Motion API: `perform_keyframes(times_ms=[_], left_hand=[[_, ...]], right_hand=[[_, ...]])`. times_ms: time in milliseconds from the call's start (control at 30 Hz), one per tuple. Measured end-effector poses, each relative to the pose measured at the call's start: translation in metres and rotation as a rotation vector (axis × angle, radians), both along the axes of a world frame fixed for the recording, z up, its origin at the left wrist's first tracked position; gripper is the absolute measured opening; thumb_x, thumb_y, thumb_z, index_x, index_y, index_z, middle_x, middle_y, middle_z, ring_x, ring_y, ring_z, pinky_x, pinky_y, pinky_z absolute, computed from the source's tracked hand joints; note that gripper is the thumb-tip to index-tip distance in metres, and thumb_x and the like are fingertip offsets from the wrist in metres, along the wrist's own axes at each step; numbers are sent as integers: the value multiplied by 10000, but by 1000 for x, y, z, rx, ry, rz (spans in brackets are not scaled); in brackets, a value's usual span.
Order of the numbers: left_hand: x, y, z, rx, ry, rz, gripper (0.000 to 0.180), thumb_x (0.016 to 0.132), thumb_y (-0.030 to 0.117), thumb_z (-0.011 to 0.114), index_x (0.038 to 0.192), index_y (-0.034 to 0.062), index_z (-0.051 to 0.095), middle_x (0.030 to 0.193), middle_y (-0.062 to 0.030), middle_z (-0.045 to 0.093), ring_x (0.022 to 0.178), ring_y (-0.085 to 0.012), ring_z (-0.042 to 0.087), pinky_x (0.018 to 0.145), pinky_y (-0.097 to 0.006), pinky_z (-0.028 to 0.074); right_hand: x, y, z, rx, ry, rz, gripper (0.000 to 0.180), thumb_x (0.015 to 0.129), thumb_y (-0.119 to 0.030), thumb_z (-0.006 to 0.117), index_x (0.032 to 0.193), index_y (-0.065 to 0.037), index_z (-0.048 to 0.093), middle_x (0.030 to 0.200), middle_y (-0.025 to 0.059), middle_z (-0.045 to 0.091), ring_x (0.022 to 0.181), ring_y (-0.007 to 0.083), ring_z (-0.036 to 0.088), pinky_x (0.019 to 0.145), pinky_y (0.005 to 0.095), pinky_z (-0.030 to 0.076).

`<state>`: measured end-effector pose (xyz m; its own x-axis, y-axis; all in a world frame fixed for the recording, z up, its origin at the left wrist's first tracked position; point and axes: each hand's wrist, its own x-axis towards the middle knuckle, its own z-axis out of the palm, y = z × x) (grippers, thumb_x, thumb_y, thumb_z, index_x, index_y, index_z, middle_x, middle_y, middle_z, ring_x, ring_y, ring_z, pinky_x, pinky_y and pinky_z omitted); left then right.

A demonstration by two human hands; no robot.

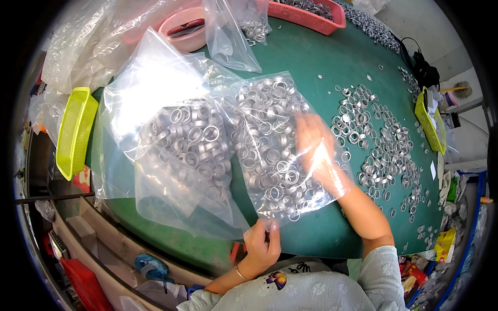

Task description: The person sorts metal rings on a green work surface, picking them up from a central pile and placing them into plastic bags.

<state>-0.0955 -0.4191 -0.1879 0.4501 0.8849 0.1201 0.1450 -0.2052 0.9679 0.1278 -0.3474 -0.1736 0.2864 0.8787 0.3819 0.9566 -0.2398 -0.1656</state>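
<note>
In front of me, a clear plastic bag (262,199) full of small grey metal rings (275,155) lies on the green table (306,236). At the bag's near edge my left hand (262,244) pinches the plastic between thumb and fingers. My right hand (315,147) reaches into the bag's right side, with plastic over its wrist and rings beside its fingers. Motion blurs those fingers, so their grip is unclear. Left of it sits a second clear bag (181,199), also holding many rings. Loose rings (386,155) are spread to the right of my right hand.
A yellow-green basket (78,135) stands at the left edge, another (430,122) at the right. At the back are a pink bowl (181,31), a pink tray (311,15) of metal parts and a small bag of rings (254,31). An open drawer (111,254) lies below the table's left edge.
</note>
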Motion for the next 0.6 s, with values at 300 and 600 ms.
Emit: perform_keyframes(times_ms=[300, 600], left_hand=[[1, 0, 0, 1, -38, 19, 21, 854, -6, 573, 835, -5, 564, 591, -102, 509, 439, -189, 472, 436, -314, 358], [2, -1, 1, 15, -34, 41, 69, 871, -4, 539, 812, -23, 571, 600, -79, 550, 489, -132, 523, 479, -263, 388]], right_hand=[[5, -4, 5, -18, 150, 129, 197, 728, -4, 572, 921, -35, 595, 835, 142, 550, 837, 347, 536, 733, 439, 441], [-2, -44, 16, 27, 1272, 142, 218, 898, -144, 601, 1062, 0, 583, 1065, 91, 624, 966, 176, 587, 824, 295, 461]])
